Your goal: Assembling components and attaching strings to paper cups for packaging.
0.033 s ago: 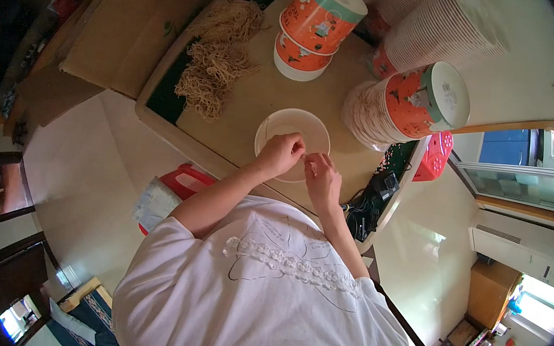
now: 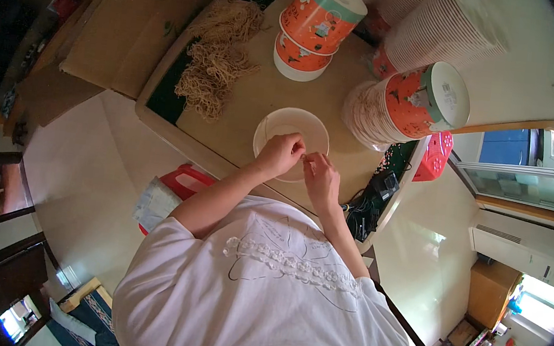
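Both hands meet over the mouth of a round white paper bucket (image 2: 322, 134) standing at the near side of the table. My left hand (image 2: 281, 153) is closed in a pinch, knuckles up. Opposite it, my right hand (image 2: 322, 178) pinches with thumb and forefinger, its fingertips almost touching the left ones. A thin string (image 2: 267, 126) shows inside the bucket's left side and runs toward the left hand; the part between the fingers is too small to see clearly. Left of the bucket lies a loose heap of tan strings (image 2: 217, 65).
Two stacked orange-and-green paper buckets (image 2: 324, 17) stand upside down at the back. On the right are a bagged stack of buckets (image 2: 409, 106) and black cabled devices (image 2: 372, 203). A cardboard box (image 2: 137, 23) stands left of the table, a red stool (image 2: 435, 156) beyond its right edge.
The white bucket has shifted very slightly to the left. Both hands keep the same pinch, with hardly any movement.
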A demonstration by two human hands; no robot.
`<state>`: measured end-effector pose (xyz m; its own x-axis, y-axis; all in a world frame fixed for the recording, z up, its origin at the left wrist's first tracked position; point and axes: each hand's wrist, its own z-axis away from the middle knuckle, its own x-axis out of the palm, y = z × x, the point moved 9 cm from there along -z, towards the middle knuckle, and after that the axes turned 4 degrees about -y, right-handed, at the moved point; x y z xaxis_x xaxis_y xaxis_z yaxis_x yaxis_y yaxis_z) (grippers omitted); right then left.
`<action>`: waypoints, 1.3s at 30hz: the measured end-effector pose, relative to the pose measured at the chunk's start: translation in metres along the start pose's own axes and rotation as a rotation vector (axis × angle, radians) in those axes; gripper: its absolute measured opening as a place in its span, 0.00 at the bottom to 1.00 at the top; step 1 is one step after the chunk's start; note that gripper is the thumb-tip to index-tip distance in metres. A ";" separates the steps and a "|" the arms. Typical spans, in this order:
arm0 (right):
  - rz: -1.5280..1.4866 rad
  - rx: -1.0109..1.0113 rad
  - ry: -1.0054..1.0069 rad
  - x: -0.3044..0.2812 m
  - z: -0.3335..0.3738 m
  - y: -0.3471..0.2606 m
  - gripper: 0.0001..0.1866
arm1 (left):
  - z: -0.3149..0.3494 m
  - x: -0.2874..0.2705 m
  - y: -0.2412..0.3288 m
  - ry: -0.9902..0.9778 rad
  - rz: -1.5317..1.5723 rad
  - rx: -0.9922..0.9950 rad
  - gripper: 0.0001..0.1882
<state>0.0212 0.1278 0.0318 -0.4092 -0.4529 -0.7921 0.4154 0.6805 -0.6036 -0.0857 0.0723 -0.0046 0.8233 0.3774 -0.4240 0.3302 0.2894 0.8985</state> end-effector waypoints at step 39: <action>-0.259 0.065 0.003 0.005 -0.002 0.004 0.03 | 0.005 -0.004 -0.007 -0.040 0.020 -0.082 0.12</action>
<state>0.0188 0.1295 0.0256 -0.5108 -0.6058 -0.6100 0.3476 0.5034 -0.7910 -0.0890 0.0649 -0.0082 0.8475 0.3492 -0.3998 0.2759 0.3536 0.8938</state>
